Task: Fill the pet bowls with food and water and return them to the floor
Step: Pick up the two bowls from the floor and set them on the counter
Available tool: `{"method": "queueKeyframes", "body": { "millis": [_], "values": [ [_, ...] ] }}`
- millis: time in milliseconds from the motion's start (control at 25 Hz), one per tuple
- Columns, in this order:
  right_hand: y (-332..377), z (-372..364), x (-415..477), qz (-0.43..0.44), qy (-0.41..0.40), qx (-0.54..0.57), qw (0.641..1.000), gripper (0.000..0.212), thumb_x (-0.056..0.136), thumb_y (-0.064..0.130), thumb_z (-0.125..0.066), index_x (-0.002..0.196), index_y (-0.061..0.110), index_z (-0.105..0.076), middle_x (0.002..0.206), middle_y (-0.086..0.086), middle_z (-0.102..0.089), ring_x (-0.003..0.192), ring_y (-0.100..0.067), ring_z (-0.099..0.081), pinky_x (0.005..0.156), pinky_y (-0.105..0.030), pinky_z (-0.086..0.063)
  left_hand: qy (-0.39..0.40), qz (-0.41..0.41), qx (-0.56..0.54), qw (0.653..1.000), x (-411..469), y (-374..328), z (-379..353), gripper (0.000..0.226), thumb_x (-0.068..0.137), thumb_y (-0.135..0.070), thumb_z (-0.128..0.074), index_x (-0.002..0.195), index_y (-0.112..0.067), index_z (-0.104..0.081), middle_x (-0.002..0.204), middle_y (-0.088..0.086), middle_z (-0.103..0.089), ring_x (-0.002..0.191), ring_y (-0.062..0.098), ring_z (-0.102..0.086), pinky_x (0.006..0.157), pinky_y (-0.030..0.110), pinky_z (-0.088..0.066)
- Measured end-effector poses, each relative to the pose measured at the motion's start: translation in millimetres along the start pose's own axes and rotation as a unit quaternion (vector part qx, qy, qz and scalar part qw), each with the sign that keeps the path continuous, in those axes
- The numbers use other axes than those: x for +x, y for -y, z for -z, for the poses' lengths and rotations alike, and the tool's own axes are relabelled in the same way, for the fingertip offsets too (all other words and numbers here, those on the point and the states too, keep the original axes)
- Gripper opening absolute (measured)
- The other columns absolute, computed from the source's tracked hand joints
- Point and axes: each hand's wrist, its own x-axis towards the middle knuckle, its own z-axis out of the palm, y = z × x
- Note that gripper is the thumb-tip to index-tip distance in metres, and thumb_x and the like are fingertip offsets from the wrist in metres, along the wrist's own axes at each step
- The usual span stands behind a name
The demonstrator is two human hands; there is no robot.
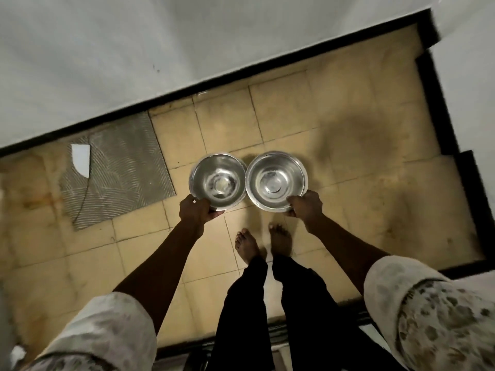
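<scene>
I'm seeing one head view only, looking steeply down from standing height, floor [281, 116] filling mid-frame, wall [160, 36] across the top.

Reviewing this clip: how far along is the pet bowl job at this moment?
Early. Done: both bowls are in hand above the tiled floor. In hand: the left hand grips the left round steel bowl, the right hand the right round steel bowl. No food shows in either; water cannot be ruled out. Left: filling, then setting down.
</scene>
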Motion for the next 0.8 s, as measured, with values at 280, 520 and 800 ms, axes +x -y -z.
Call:
{"method": "queueKeyframes", "body": {
  "millis": [280,520,800],
  "values": [
    [-13,109,-141,-0.002,-0.021,0.051,0.998,0.04,0.057,0.024,-0.075,0.095,0.012,-0.072,0.094,-0.015,-0.076,0.081,-0.035,-0.077,0.066,-0.057,-0.064,0.078,-0.072,0.087,0.991,-184,-69,8,0.042,0.09,0.01,-0.068,0.13,0.004,-0.06,0.112,0.031,-0.071,0.085,0.037,-0.076,0.063,0.041,-0.067],
    [-59,147,-252,-0.04,-0.108,0.197,0.974,0.019,0.08,-0.001,-0.071,0.098,0.004,-0.07,0.092,-0.018,-0.074,0.071,-0.031,-0.075,0.061,-0.044,-0.065,0.221,-0.117,0.244,0.937,-240,-74,-15,0.04,0.087,0.012,-0.06,0.126,0.002,-0.066,0.105,0.029,-0.075,0.08,0.034,-0.08,0.078,0.047,-0.066],
    [-169,123,-343,-0.108,-0.23,0.442,0.86,0.025,0.087,-0.001,-0.072,0.111,-0.001,-0.064,0.098,-0.025,-0.068,0.072,-0.031,-0.072,0.058,-0.038,-0.063,0.354,-0.166,0.469,0.792,-299,-49,-69,0.044,0.086,0.017,-0.057,0.126,-0.002,-0.066,0.111,0.027,-0.072,0.089,0.039,-0.078,0.068,0.042,-0.067]
  ]
}}
